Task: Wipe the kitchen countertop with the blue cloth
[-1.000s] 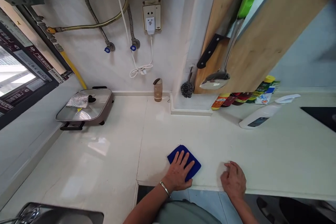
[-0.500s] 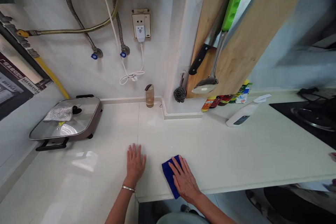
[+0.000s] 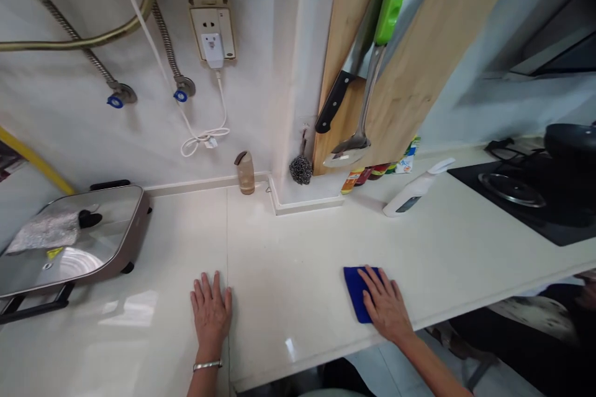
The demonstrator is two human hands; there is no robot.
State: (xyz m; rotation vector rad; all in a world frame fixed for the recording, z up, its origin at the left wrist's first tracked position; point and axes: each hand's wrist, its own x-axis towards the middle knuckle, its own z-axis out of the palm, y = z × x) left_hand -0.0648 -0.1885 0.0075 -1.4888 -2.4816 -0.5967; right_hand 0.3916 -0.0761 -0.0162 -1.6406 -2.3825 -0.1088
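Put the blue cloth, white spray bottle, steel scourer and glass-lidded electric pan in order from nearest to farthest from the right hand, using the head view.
1. blue cloth: under the right hand
2. white spray bottle: straight ahead
3. steel scourer: ahead, to the left
4. glass-lidded electric pan: far left

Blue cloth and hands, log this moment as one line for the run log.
left hand: flat on white countertop | right hand: flat on blue cloth | nearby: white spray bottle

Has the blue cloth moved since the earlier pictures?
Yes. The blue cloth has shifted rightward along the counter and now lies much farther from the countertop seam, under the right hand.
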